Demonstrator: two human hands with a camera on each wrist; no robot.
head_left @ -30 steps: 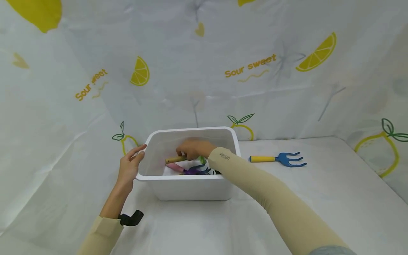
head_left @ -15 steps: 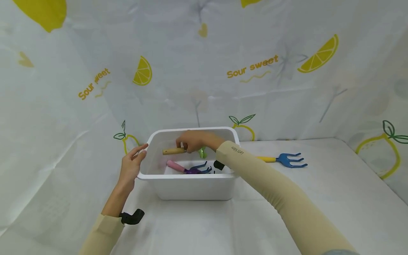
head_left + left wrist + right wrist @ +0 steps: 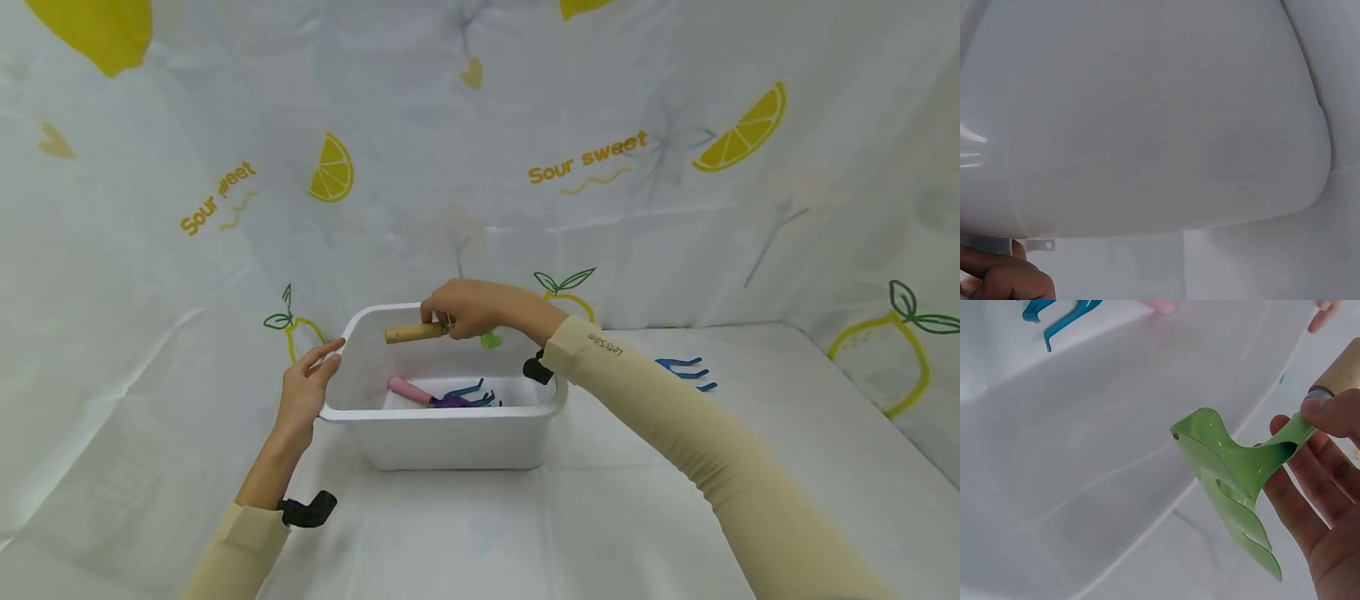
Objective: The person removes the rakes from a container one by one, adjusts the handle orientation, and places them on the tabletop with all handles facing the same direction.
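My right hand (image 3: 472,308) grips a garden hand fork with a wooden handle (image 3: 412,333) and a broad green slotted head (image 3: 1235,469). Its thumb and fingers close on the neck where wood meets metal. The fork is over the back part of a white plastic tub (image 3: 450,437), handle pointing left. My left hand (image 3: 303,396) holds the tub's left rim; in the left wrist view its curled fingers (image 3: 1016,281) show at the lower left corner. Inside the tub lies a pink-handled tool (image 3: 411,390) with a purple neck, beside blue prongs (image 3: 474,388).
To the right of the tub, a blue garden rake (image 3: 686,367) lies on the white-covered table (image 3: 810,417), its yellow handle hidden by my right sleeve. A white curtain (image 3: 420,125) printed with lemons stands close behind the tub.
My right hand has lifted the green fork up from the tub's bottom and slightly right, its sleeve now covering the yellow handle. My left hand stays on the rim.
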